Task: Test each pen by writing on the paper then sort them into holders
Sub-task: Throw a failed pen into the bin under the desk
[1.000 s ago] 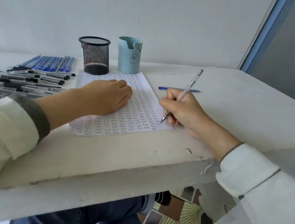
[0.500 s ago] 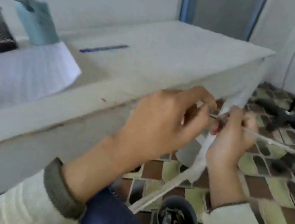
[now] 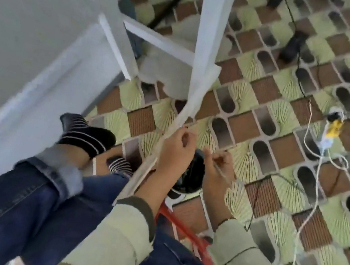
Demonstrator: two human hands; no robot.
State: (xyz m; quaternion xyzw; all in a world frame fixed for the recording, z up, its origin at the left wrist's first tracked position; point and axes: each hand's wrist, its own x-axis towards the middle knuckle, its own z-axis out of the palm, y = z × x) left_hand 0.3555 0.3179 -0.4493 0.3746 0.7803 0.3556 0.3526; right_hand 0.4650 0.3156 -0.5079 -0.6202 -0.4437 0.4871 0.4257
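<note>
1. Two hands are low beside the desk [image 3: 22, 40], over the patterned floor [image 3: 282, 156]; the view looks straight down past crossed legs in jeans.
2. Right grip [image 3: 219, 166]: fingers pinch a slim pale pen [image 3: 223, 176], which slants down and to the right.
3. Left grip [image 3: 177, 153]: fingers are curled, just beside the right grip. Motion blur hides whether anything is pinched; I cannot tell.
4. Both grips hang directly above a dark round container [image 3: 191, 179] standing on the floor. Its contents are not legible.
5. The paper and the desk-top holders are out of view.
6. Judgement: this is the sorting step for this pen, the floor container probably serving as one destination, perhaps for rejects.
7. Next move, as judged: hold the pen over the container's mouth, release the pinch so it drops inside, then bring both grips up to the desk for another pen.
</note>
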